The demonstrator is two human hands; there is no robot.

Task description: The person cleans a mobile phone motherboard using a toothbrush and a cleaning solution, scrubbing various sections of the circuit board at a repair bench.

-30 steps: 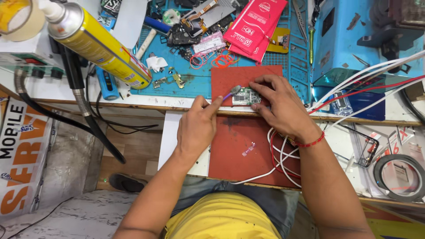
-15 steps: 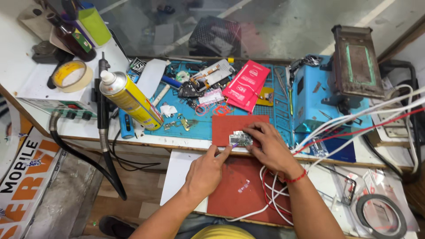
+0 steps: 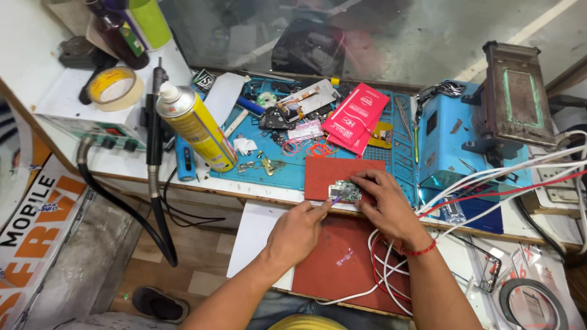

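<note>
The desk (image 3: 275, 194) is crowded with tools, and the work in hand looks like close probing of a small circuit board (image 3: 345, 192) lying on a red mat (image 3: 318, 174). The right hand (image 3: 386, 205) lies spread on the board's right edge, fingers flat, pinning it without gripping. The left hand (image 3: 298, 231), just below and left of the board, pinches a thin purple-tipped tool (image 3: 335, 200) whose point touches the board. A steady, light touch seems called for. The board is green, rectangular, densely studded with tiny parts.
</note>
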